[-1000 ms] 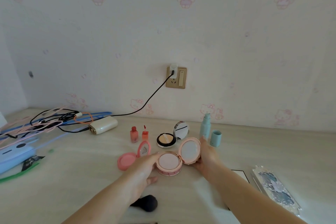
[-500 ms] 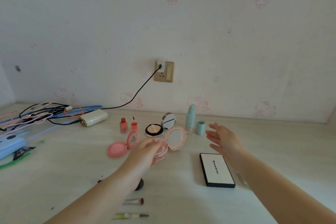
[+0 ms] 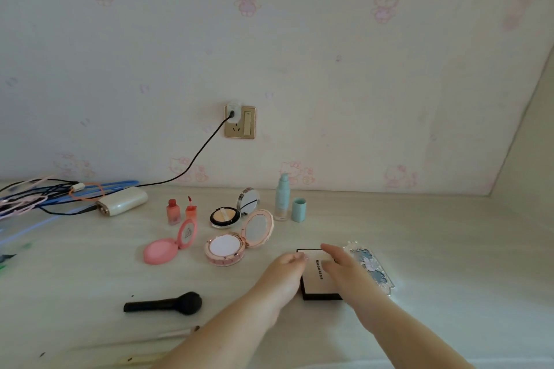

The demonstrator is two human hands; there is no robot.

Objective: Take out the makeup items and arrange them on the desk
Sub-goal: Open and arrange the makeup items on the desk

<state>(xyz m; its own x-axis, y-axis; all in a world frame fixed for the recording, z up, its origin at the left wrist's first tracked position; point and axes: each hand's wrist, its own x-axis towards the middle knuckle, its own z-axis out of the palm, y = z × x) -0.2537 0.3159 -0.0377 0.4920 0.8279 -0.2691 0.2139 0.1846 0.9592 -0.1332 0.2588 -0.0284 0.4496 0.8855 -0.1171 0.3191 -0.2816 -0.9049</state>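
A white palette (image 3: 317, 281) with a black rim lies flat on the desk (image 3: 449, 249). My left hand (image 3: 286, 271) grips its left edge with curled fingers. My right hand (image 3: 344, 268) rests on its right side, fingers fairly straight. Just right of it lies a clear palette (image 3: 373, 266) with blue decoration. Behind stand an open pink cushion compact (image 3: 224, 249), an open pink blush compact (image 3: 159, 252), a yellow powder compact (image 3: 224, 216), two lip tints (image 3: 173, 212), and a teal bottle (image 3: 282, 198) with its cap (image 3: 299, 209) beside it.
A black brush (image 3: 168, 304) lies at the front left, with thin brushes (image 3: 177, 332) nearer the desk edge. A cream power bank (image 3: 123, 204) and tangled cables (image 3: 36, 195) fill the back left. One cable runs to a wall socket (image 3: 239, 122).
My left hand left the pink cushion compact and moved right to the white palette. My right hand came down from mid-air onto the palette's right side.
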